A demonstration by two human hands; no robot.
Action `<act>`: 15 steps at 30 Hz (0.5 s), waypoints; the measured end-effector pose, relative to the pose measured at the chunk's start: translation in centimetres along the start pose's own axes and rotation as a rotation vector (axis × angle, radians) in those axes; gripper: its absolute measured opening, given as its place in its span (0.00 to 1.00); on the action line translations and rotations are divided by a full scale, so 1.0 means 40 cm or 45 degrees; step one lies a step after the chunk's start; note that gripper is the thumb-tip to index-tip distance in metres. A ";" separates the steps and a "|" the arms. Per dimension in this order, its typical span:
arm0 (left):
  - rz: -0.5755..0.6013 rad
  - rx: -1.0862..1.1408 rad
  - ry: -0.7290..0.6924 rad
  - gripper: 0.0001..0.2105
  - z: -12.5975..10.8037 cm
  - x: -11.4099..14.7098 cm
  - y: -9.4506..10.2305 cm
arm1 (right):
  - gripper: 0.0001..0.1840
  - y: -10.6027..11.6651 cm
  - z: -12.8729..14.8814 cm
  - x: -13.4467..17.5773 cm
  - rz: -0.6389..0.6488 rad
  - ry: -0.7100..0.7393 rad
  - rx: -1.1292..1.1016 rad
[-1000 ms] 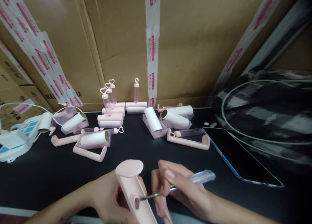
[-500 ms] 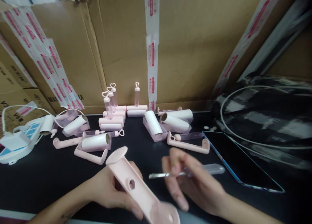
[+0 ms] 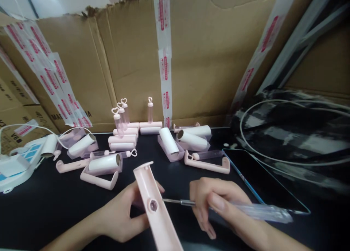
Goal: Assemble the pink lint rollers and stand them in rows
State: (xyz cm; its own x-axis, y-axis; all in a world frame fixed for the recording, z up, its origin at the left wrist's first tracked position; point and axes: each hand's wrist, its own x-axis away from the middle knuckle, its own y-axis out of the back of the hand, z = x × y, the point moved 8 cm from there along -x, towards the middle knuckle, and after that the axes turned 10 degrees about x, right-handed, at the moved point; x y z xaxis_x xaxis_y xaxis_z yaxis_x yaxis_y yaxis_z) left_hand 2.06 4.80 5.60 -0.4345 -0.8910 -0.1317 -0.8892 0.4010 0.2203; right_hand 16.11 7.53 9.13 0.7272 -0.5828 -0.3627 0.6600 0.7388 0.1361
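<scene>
My left hand (image 3: 120, 214) is closed around a long pale-pink lint roller holder (image 3: 161, 225). The holder's hollow side faces me, and a round hole with a dark centre shows midway along it. Its lower end runs out of view. In my right hand (image 3: 216, 200) is a screwdriver (image 3: 262, 211) with a clear handle and a thin metal shaft. The shaft points left, and its tip lies at the holder's right edge; whether they touch I cannot tell. My left fingertips are partly hidden behind the holder.
Pink lint rollers (image 3: 123, 141) with heart-topped handles stand at the back. White paper rolls (image 3: 105, 163) lie in translucent trays on both sides, among loose pink holders (image 3: 207, 164). A phone (image 3: 262, 174) lies right, a white power strip (image 3: 24, 171) left. Cardboard (image 3: 131, 61) walls the back.
The holder has turned more upright in my left hand. My right hand has turned the screwdriver and brought its tip to the holder's edge. The head view has shifted slightly.
</scene>
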 end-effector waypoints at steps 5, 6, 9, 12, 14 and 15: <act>0.241 0.106 -0.154 0.18 -0.056 0.004 -0.020 | 0.22 -0.009 -0.003 -0.002 0.009 -0.045 0.130; 0.258 0.077 -0.151 0.16 -0.058 0.002 -0.022 | 0.22 -0.009 -0.002 -0.002 0.008 -0.042 0.149; 0.249 -0.050 -0.145 0.13 -0.061 -0.005 -0.025 | 0.23 -0.013 0.000 -0.002 0.046 -0.003 0.257; 0.231 -0.118 -0.147 0.13 -0.059 -0.006 -0.028 | 0.23 -0.014 -0.002 -0.001 0.075 0.036 0.335; 0.213 -0.154 -0.141 0.12 -0.053 -0.005 -0.029 | 0.23 -0.013 -0.003 0.000 0.069 0.046 0.340; 0.199 -0.174 -0.138 0.12 -0.050 -0.004 -0.028 | 0.23 -0.014 -0.002 0.000 0.065 0.056 0.336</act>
State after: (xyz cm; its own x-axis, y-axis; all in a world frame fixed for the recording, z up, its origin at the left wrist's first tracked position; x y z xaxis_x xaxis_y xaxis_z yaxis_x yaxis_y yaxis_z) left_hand 3.40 4.08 7.31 -0.5850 -0.7892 -0.1868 -0.7852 0.4935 0.3741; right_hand 15.72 7.14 8.97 0.7558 -0.5272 -0.3883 0.6530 0.6500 0.3886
